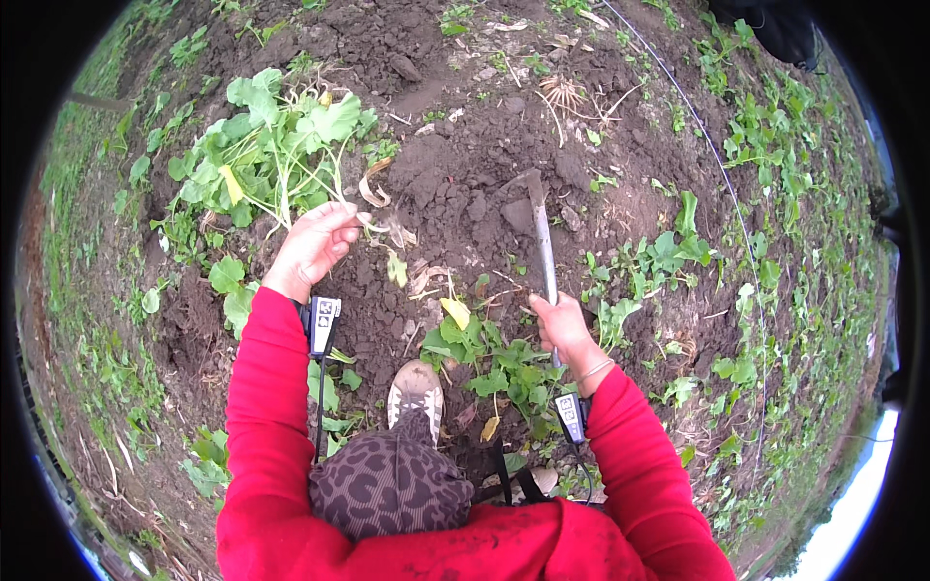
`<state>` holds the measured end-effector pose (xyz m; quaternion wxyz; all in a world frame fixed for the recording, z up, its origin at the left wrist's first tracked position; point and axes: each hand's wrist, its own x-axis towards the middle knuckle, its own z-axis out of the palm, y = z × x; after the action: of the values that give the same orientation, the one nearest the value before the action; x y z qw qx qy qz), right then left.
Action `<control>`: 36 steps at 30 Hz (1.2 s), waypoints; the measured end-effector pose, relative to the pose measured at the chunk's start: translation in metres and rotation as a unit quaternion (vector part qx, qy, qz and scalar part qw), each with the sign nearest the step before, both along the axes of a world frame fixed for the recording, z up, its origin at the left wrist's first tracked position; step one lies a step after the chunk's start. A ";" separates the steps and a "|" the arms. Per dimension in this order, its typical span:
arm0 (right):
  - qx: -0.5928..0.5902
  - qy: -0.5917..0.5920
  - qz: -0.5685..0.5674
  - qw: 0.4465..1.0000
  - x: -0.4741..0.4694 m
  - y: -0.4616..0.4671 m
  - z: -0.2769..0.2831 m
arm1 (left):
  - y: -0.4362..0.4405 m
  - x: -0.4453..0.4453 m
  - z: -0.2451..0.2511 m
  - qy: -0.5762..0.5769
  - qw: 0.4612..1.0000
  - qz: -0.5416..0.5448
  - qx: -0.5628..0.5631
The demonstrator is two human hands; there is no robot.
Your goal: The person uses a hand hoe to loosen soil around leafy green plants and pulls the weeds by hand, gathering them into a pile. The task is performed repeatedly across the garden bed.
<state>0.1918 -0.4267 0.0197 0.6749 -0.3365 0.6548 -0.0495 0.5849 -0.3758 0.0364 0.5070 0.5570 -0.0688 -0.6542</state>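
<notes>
My left hand (317, 240) has its thumb and fingers pinched on a thin, pale plant stem (370, 224), just below a heap of leafy green plants (269, 152) with long stalks. In my right hand (565, 323) is the metal handle of a small hand hoe (541, 225); its head rests on the loose dark soil ahead of me. A yellow leaf (456, 312) lies on the ground between my hands, above a low leafy plant (512, 370).
A pale string (712, 145) runs in a curve over the ground on the right. Dry roots (563, 94) lie on the soil further ahead. My shoe (415, 396) stands near green plants. More low plants (755, 145) grow at the right. A dark object (777, 33) shows at the top right.
</notes>
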 end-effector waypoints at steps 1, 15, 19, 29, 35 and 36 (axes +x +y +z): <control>-0.017 0.006 0.007 1.000 -0.003 -0.002 0.005 | 0.000 0.000 -0.002 -0.034 0.999 0.000 0.026; -0.295 0.357 0.407 0.787 -0.063 0.017 0.037 | 0.009 -0.049 -0.009 0.213 0.972 0.027 -0.095; -0.198 0.368 0.511 0.751 -0.083 0.028 0.010 | 0.007 -0.072 -0.006 0.200 0.977 -0.020 -0.071; -0.379 0.210 0.268 0.860 -0.049 -0.009 0.064 | -0.004 -0.066 0.014 0.131 0.986 -0.003 -0.101; -0.308 0.371 0.489 0.727 -0.039 -0.005 0.012 | 0.000 -0.065 -0.002 0.187 0.976 0.020 -0.110; -0.295 0.346 0.502 0.735 -0.042 -0.004 0.006 | 0.003 -0.063 0.000 0.192 0.973 0.025 -0.126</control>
<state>0.1498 -0.4308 0.0261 0.1955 -0.7929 0.5313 0.2255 0.5219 -0.3731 0.0363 0.5930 0.3544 -0.0377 -0.7220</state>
